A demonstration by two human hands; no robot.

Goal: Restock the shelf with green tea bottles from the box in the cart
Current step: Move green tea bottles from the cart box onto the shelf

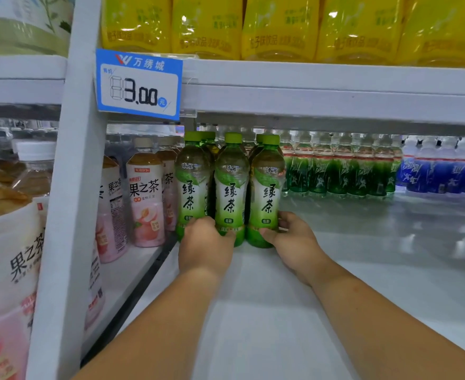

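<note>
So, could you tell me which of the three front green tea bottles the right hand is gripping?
The rightmost green tea bottle, beside the dark green bottles; the right hand wraps its base, not the other two.

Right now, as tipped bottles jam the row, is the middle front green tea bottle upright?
Upright: the middle green tea bottle stands cap up on the shelf, label vertical, level with its neighbours.

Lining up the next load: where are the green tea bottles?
Head view: the green tea bottles stand left of centre on the shelf, right of the peach tea bottles, gripped by left hand and right hand.
</note>
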